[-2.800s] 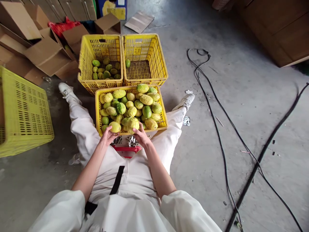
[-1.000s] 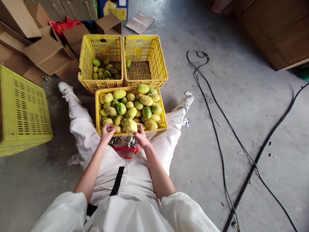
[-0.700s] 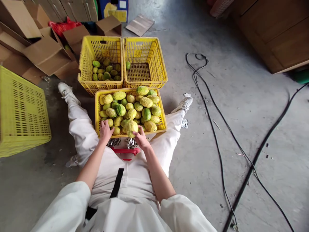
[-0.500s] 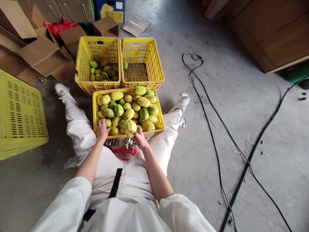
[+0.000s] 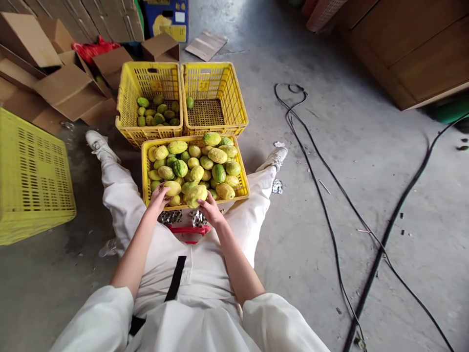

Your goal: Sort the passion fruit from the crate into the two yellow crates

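A shallow yellow crate (image 5: 242, 191) sits between my legs, heaped with oval yellow and green fruit (image 5: 197, 173) with bumpy skin. At its near left corner my left hand (image 5: 157, 199) grips a smooth yellow fruit (image 5: 172, 188), raised a little over the pile. My right hand (image 5: 210, 208) has its fingers closed on a larger, lumpy yellow fruit (image 5: 195, 196) above the near rim. The two held fruits are close side by side. Parts of the fingers are hidden behind the fruit.
Beyond stand two deeper yellow crates: the left crate (image 5: 126, 105) holds several fruits, the right crate (image 5: 234, 100) one green fruit. A tall yellow-green crate (image 5: 36, 195) stands at left, near cardboard boxes (image 5: 73, 93). Black cables (image 5: 381, 244) cross the floor at right.
My left hand has lifted a yellow fruit from the pile and moved slightly right with it. The fruit in my right hand has turned and shifted slightly left.
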### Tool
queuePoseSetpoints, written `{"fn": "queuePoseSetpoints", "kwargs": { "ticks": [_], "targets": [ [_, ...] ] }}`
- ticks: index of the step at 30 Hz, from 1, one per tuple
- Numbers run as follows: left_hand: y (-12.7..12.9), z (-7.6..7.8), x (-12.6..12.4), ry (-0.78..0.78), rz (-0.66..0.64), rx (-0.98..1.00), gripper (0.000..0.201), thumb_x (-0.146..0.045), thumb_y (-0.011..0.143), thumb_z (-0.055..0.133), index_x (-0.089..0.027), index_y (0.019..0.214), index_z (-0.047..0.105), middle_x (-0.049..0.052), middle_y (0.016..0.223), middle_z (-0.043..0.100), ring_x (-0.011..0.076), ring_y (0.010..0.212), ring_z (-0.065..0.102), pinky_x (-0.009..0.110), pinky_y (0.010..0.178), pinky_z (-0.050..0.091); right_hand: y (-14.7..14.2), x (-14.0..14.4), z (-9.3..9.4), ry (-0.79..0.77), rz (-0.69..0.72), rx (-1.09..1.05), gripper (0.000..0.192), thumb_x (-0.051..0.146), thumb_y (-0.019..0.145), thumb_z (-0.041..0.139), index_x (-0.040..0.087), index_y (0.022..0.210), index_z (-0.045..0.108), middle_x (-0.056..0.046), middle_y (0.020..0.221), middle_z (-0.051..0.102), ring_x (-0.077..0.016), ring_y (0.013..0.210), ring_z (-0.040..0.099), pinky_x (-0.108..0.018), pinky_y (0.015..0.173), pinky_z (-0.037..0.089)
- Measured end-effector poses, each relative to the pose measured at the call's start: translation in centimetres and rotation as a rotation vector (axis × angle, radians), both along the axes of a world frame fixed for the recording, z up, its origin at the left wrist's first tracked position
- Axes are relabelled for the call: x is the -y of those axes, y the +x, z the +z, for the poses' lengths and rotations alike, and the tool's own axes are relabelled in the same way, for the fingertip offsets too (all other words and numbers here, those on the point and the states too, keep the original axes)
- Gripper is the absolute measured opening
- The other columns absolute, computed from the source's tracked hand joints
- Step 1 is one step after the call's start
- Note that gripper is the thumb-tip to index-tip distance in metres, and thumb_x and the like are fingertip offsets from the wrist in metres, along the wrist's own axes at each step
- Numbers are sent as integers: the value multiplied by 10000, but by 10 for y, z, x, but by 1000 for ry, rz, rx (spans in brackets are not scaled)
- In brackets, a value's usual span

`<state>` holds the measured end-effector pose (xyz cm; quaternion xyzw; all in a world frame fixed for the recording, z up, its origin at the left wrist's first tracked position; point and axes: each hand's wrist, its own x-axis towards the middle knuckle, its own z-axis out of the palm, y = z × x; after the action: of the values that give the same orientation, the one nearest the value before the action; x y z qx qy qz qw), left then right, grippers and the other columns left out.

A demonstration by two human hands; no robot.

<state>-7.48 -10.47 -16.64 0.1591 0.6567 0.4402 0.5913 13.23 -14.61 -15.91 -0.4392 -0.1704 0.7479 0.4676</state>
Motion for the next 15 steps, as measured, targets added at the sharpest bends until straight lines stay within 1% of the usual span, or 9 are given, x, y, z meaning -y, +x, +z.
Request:
{"fn": "queuePoseSetpoints", "kwargs": {
  "ticks": [2,4,6,8,12,15],
  "targets": [
    [4,7,3,-39,11,76,280,-347,703,706,-213,889,545,53,868,638,215,845,656,360,709,578,0,0,1,6,-14,18,712,283,600,849,314,1237,533,18,1072,686,-164,966,643,-292,900,503],
    [8,15,10,-92,39,178,280,-391,723,686,-206,896,565,71,875,650,233,872,661,381,720,588,0,0,1,21,-25,35,712,268,582,858,306,1222,548,18,1062,689,-161,962,643,-286,890,505],
    [11,23,20,-146,64,292,282,-394,745,678,-206,937,594,90,921,678,254,930,669,406,769,599,1,-1,1,28,-17,36,694,290,581,863,293,1205,559,8,1051,695,-173,974,645,-301,901,509],
    [13,29,29,-178,70,360,270,-363,758,679,-206,968,613,103,968,700,271,998,673,418,828,604,1,-1,1,23,-6,20,666,335,596,862,281,1189,563,-3,1046,701,-183,983,650,-323,916,514],
    [13,35,37,-198,91,394,270,-320,757,701,-205,989,624,110,1004,718,285,1073,674,411,878,604,-1,0,-2,-12,-30,-4,647,380,589,879,277,1144,563,2,1034,706,-176,959,664,-317,892,530],
    [11,35,33,-180,111,434,297,-359,788,681,-202,1034,624,117,1006,722,281,1071,683,397,857,614,-1,-1,-6,-51,-29,-2,548,446,619,856,258,1059,590,4,992,716,-167,930,672,-288,835,544]
  ]
}}
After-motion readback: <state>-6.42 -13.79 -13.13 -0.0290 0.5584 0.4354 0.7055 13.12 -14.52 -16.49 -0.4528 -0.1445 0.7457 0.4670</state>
